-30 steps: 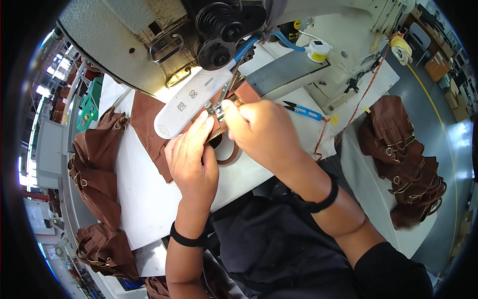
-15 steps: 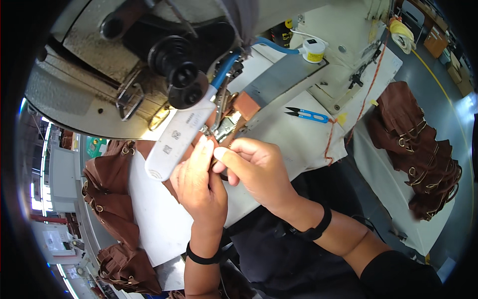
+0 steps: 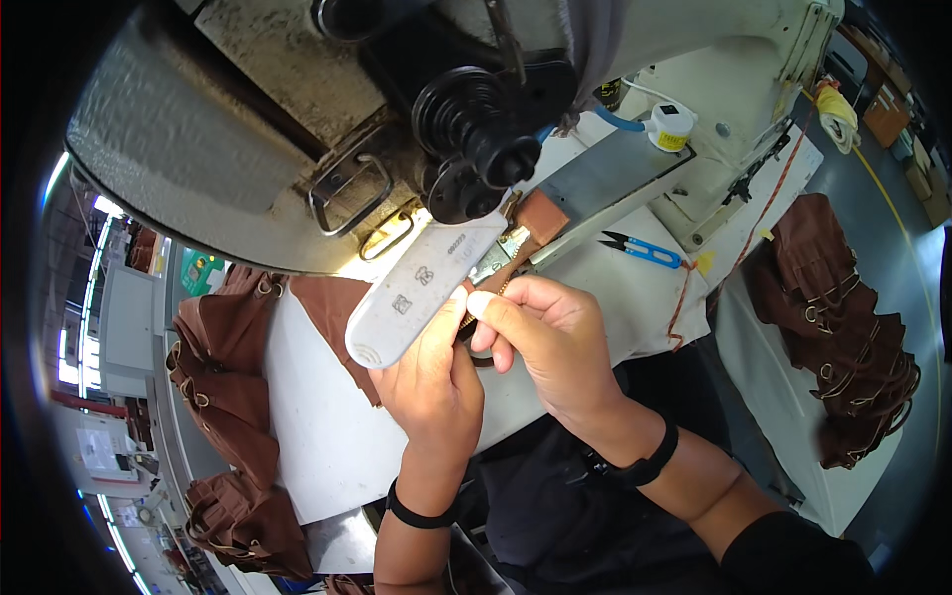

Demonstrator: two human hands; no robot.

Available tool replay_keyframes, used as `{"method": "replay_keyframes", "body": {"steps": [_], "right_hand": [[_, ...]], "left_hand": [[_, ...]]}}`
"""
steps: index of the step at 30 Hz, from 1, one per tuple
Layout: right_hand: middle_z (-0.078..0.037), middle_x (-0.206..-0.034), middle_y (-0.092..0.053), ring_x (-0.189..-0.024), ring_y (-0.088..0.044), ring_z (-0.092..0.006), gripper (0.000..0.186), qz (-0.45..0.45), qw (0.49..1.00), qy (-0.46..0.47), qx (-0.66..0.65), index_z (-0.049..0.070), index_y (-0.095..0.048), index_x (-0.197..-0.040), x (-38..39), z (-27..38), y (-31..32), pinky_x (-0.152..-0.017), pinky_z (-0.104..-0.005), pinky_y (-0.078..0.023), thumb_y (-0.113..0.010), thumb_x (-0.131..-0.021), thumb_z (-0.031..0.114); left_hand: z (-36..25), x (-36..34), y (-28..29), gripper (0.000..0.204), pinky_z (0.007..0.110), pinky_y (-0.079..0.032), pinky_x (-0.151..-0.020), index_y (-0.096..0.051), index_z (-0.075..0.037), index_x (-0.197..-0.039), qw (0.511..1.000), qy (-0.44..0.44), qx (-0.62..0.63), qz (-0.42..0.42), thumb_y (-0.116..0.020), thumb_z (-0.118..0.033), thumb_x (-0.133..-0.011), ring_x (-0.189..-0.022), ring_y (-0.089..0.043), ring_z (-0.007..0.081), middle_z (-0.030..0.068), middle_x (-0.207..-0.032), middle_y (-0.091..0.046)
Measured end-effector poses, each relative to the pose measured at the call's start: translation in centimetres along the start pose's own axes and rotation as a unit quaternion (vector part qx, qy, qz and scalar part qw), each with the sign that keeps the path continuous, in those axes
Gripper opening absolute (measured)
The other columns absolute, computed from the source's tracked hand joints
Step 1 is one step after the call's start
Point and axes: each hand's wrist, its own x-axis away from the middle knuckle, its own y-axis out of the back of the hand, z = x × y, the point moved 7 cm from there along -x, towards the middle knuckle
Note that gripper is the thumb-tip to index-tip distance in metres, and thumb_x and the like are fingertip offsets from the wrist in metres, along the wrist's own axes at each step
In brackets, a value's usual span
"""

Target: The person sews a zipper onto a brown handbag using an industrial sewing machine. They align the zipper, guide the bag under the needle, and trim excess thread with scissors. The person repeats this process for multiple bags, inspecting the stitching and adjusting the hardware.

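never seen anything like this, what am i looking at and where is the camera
You are looking down through a wide fisheye camera worn on a person's head, so straight edges bend. There is no robot, just two bare hands. The big pale thing above is a sewing machine. The right hand pinches some brown work with a gold zip; the left hand is at it too, its grip partly hidden. On the white table lie blue snips. Brown goods with metal rings are piled on both sides: a left pile and a right pile.
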Motion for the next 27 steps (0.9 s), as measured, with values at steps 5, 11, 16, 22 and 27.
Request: {"method": "replay_keyframes", "body": {"steps": [5,11,16,22,27], "right_hand": [[-0.003,-0.074,-0.069,-0.058,-0.056,-0.0038,0.019,0.005,1.0,-0.001,0.03,0.002,-0.067,-0.085,-0.2,0.6,0.1,-0.056,-0.0201,-0.045,-0.067,-0.099,0.015],[-0.004,-0.071,-0.067,-0.055,-0.058,-0.0066,0.02,-0.017,0.999,-0.01,0.036,0.001,-0.067,-0.082,-0.6,0.8,0.1,-0.053,-0.021,-0.047,-0.067,-0.098,0.012],[-0.003,-0.065,-0.066,-0.051,-0.056,-0.0056,0.024,-0.042,0.998,0.012,0.055,0.001,-0.067,-0.081,-0.8,1.1,-0.1,-0.049,-0.0207,-0.045,-0.066,-0.099,0.017],[-0.004,-0.064,-0.065,-0.051,-0.055,-0.0051,0.029,-0.046,0.981,0.035,0.187,-0.001,-0.068,-0.079,-0.6,2.8,0.3,-0.048,-0.0207,-0.043,-0.064,-0.101,0.018],[-0.004,-0.052,-0.049,-0.047,-0.046,-0.008,0.02,-0.072,0.906,0.306,0.285,0.003,-0.059,-0.087,-0.3,5.1,0.7,-0.046,-0.0289,-0.035,-0.068,-0.098,0.016]], "left_hand": [[-0.1,-0.1,0.1,0.038,0.035,-0.045,-0.094,-0.071,-0.004,-0.117,1.0,0.006,-0.007,0.003,-0.064,0.011,-0.083,-0.095,-0.07,0.0233,0.013,-0.121,-0.074],[0.3,-0.2,0.2,0.034,0.036,-0.047,-0.094,-0.074,-0.004,-0.113,1.0,-0.013,0.015,-0.025,-0.065,0.013,-0.084,-0.101,-0.07,0.0246,0.0128,-0.116,-0.076],[0.8,-0.4,-0.1,0.034,0.034,-0.049,-0.093,-0.074,-0.004,-0.113,0.998,0.008,0.04,-0.04,-0.068,0.012,-0.084,-0.099,-0.071,0.0237,0.0127,-0.114,-0.076],[0.7,-0.5,-0.1,0.026,0.033,-0.049,-0.095,-0.074,-0.003,-0.107,0.995,0.025,0.067,-0.067,-0.073,0.008,-0.085,-0.103,-0.072,0.0242,0.0125,-0.112,-0.076],[0.4,-0.7,-0.3,0.021,0.034,-0.05,-0.094,-0.074,-0.003,-0.103,0.997,0.016,0.04,-0.067,-0.074,0.008,-0.085,-0.103,-0.072,0.024,0.0114,-0.107,-0.077]]}}
